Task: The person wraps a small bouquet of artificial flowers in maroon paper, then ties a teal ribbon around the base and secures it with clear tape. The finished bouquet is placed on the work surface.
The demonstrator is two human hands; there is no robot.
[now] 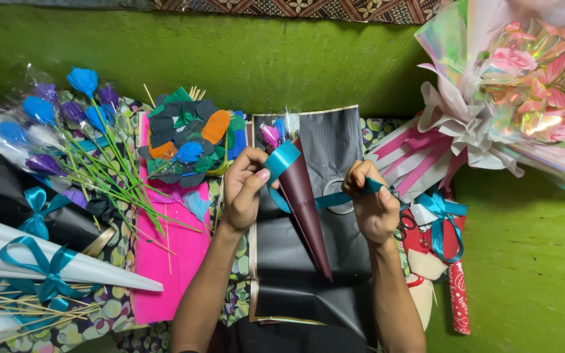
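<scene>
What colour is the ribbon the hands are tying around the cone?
The ribbon is teal blue, seen clearly in the head view.

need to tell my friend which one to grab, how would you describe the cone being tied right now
Start at the black sheet lying in the middle of the green floor. Above it, the left hand and right hand pull a teal ribbon around a narrow cone. It is the only dark maroon cone; the finished ones at far left are white or black.
</scene>
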